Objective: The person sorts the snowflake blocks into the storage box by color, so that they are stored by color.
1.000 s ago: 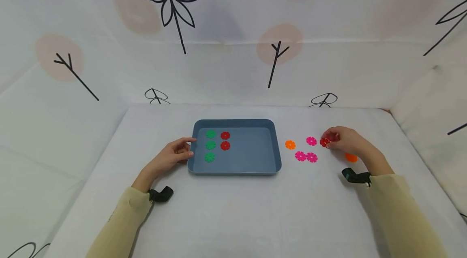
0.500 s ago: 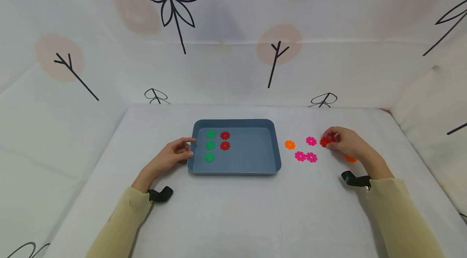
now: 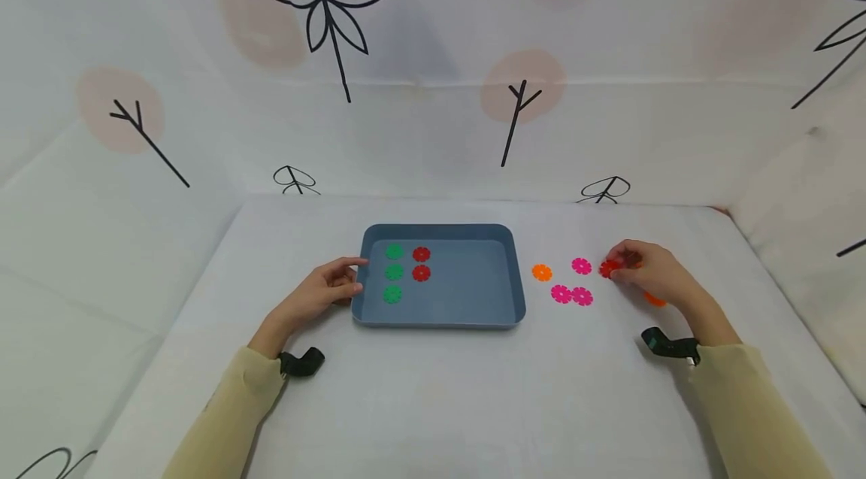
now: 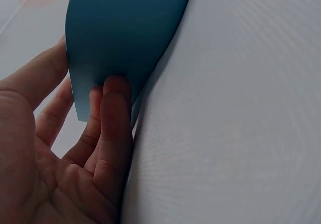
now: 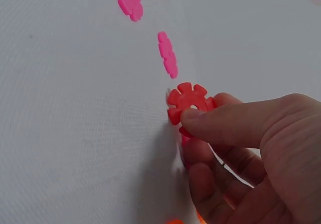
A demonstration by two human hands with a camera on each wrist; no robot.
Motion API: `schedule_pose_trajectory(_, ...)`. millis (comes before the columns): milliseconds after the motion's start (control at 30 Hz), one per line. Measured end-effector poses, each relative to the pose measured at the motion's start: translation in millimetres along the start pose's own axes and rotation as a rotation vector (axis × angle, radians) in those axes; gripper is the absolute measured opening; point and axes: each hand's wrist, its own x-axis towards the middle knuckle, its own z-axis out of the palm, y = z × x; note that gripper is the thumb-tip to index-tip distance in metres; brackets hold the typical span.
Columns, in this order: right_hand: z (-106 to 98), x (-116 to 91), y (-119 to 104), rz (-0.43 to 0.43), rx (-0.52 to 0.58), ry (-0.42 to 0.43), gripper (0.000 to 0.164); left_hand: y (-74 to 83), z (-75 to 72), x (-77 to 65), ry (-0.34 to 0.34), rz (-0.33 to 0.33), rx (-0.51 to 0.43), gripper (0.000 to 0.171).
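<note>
My right hand [image 3: 648, 272] pinches a red notched interlocking disc [image 5: 185, 96] between thumb and fingertips. In the right wrist view it is tilted up above the cloth, with a bit of pink showing behind it. On the far left, my left hand [image 3: 323, 291] holds the left edge of a blue-grey tray [image 3: 436, 325]; the left wrist view has several fingertips against the tray's outer wall [image 4: 120, 28]. Inside the tray lie a column of green discs [image 3: 394, 272] and, beside it, two red discs [image 3: 422, 273].
Between tray and right hand lie an orange disc [image 3: 542, 273] and pink discs, one alone [image 3: 581, 266] and two side by side [image 3: 561, 294]. Another orange disc [image 3: 655, 299] is partly covered by my right hand. A patterned cloth [image 3: 433, 125] rises behind the white-covered table [image 3: 433, 404].
The whole head view has shifted slightly. My right hand keeps the red disc near the same spot, uncovering a bit of orange behind the fingers. The left hand stays at the tray's edge.
</note>
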Motion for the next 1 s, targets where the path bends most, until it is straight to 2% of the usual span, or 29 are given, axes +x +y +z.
schedule_pose_trajectory(267,-7.4,-4.6,-0.2,0.021,0.077,-0.031,0.031,1.4,-0.2,1.5,-0.013,0.020,-0.009,0.052)
schedule_pose_trajectory(533,-13.5,-5.5,-14.1,0.023,0.091,-0.034,0.033,0.5,-1.1,3.2,-0.008,0.024,0.006,0.051)
schedule_pose_trajectory(767,-9.3,1.5,-33.7,-0.030,0.115,-0.052,0.030,2.5,-0.9,2.5,-0.010,0.022,-0.001,0.051)
schedule_pose_trajectory(1000,-0.4,11.0,-68.1,-0.045,0.153,-0.088,0.032,0.7,-0.9,0.7,-0.004,0.020,-0.006,0.053)
